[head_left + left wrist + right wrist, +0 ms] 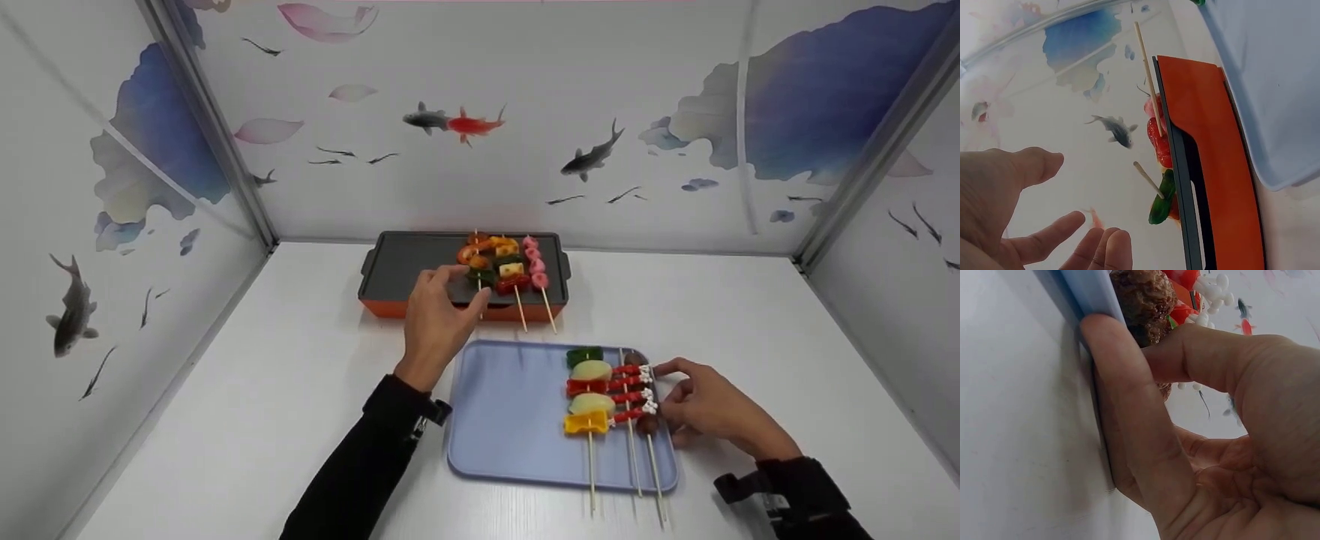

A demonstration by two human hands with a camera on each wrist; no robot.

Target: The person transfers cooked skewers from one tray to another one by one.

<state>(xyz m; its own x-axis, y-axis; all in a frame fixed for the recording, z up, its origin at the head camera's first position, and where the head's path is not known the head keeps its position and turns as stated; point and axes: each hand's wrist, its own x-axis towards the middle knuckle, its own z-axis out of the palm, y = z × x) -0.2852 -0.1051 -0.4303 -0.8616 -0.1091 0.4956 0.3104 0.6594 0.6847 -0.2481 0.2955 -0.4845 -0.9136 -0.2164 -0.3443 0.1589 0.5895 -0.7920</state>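
Observation:
My left hand (439, 319) hovers at the front of a small orange grill (390, 307) with a black plate. Its thumb and fingers are spread near the green piece of a skewer (480, 277); the left wrist view shows a gap between the hand (1044, 214) and that green piece (1162, 199). At the right edge of a blue tray (510, 420), my right hand (716, 409) grips the rim, with a finger against the tray's side (1092, 295) in the right wrist view. The thumb's tip is partly hidden there, close to brown meatballs (1143, 295).
On the tray's right side lie a vegetable skewer (590, 405), a skewer with red and white pieces (628, 394) and a meatball skewer (649, 424). A mixed skewer (512, 274) and a pink-ball skewer (535, 262) rest on the grill. Printed wall panels (525, 195) enclose the white table (262, 390).

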